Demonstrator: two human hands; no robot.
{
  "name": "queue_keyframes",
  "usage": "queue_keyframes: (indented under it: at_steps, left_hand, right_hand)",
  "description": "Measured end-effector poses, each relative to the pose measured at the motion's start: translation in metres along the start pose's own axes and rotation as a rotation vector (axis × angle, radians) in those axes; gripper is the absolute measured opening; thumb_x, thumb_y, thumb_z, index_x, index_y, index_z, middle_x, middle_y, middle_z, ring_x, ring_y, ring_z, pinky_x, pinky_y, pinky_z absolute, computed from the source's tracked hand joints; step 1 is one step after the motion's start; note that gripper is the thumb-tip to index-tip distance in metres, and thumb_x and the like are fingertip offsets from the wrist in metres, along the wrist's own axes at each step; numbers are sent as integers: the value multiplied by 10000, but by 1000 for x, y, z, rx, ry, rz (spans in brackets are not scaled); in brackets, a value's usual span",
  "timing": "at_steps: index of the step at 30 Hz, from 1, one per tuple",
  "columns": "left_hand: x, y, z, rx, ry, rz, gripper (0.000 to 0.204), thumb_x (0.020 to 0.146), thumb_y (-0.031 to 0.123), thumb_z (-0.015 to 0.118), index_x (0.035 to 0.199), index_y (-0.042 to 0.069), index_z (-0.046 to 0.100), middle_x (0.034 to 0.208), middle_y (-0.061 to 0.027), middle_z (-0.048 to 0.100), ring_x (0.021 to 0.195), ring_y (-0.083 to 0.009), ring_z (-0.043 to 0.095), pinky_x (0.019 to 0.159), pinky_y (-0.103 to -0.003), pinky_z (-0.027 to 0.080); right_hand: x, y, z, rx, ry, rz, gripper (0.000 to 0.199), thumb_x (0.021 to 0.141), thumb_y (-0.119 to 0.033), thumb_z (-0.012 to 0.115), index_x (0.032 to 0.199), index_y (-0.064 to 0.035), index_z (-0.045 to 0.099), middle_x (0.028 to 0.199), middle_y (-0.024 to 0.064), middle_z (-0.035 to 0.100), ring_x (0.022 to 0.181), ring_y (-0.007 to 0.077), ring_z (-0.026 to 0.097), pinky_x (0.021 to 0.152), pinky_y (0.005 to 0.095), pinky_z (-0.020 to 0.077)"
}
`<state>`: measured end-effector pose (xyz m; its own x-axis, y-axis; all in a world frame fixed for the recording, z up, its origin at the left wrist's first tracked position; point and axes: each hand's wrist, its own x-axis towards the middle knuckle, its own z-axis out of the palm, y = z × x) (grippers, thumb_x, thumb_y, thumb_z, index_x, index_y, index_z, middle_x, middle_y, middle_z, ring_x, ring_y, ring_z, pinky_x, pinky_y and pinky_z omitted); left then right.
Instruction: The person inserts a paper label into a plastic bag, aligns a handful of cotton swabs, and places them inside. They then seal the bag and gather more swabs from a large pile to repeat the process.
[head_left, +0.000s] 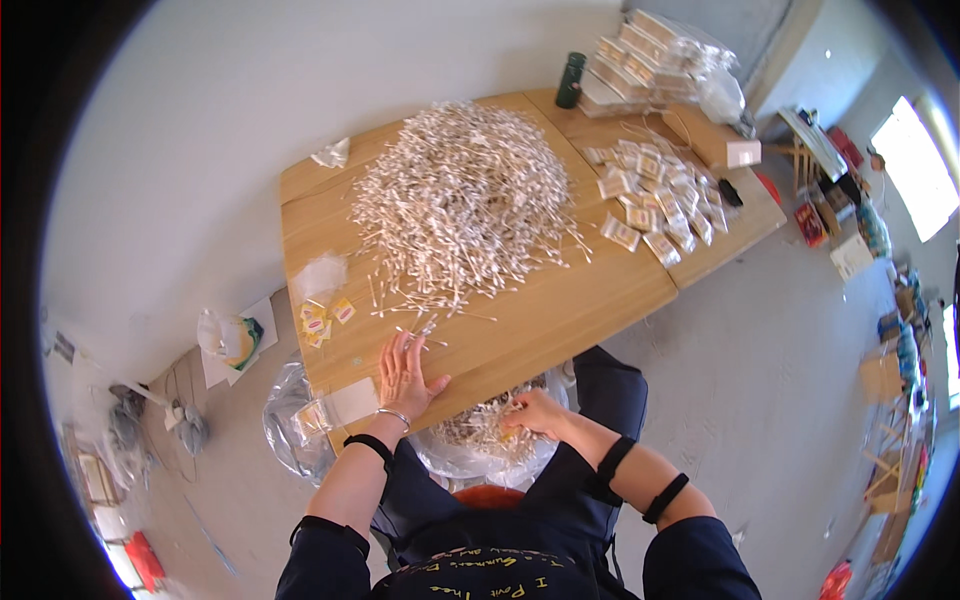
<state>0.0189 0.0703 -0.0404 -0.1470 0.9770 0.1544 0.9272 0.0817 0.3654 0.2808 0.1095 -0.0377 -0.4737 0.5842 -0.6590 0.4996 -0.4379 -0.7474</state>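
Observation:
A large heap of white-tipped cotton swabs [460,195] covers the middle of the wooden table [590,290]. My left hand [403,378] lies on the table near its front edge, fingers stretched out, the fingertips at a few loose swabs [428,328]. Between my legs, below the table edge, sits a clear plastic bag [450,462] full of more swabs [480,430]. Into its top reaches my right hand [538,413], its fingers curled around some of these swabs; exactly how many is hidden.
Small filled packets [650,190] lie scattered at the right. Behind them are stacked clear packs [650,60], a dark green bottle [570,80] and a cardboard box [700,135]. Yellow labels [315,320] and a white card [352,400] lie along the left side.

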Motion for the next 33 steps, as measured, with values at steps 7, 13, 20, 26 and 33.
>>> queue_keyframes:
  at_steps: [7,13,20,26,33]
  left_hand:
    - [-2,-1,-2,-33,-25,51,873,711,419,751,1386,95,303,1414,-175,275,1360,-374,212,1123,-515,180]
    - [5,-3,-5,-47,-10,56,859,723,418,741,1389,101,300,1418,-156,279,1351,-372,230,1126,-522,168]
    - [-13,12,-14,-4,-39,156,289,826,297,640,1045,117,580,1077,-87,508,1081,-293,474,949,-466,373]
    - [-41,65,2,-223,-65,630,98,794,206,648,851,127,638,755,-8,549,762,-187,561,763,-318,463]
    - [-47,90,19,-279,-261,519,146,821,175,576,927,133,668,834,-39,591,852,-231,607,767,-365,490]
  right_hand:
    - [22,20,1,24,29,97,270,742,-148,769,914,30,661,738,61,631,603,132,564,483,286,406]
    - [32,16,-1,101,58,106,263,763,-132,753,904,63,649,760,79,641,653,144,582,560,304,458]
    - [17,12,-6,117,31,137,209,803,-77,709,937,62,629,816,101,663,680,166,644,593,303,527]
    - [12,21,-8,244,21,154,192,814,-61,704,947,55,627,823,105,662,705,174,652,605,312,540]
    - [8,21,-11,249,2,60,195,837,-63,679,983,57,630,813,104,656,680,172,649,585,304,541]
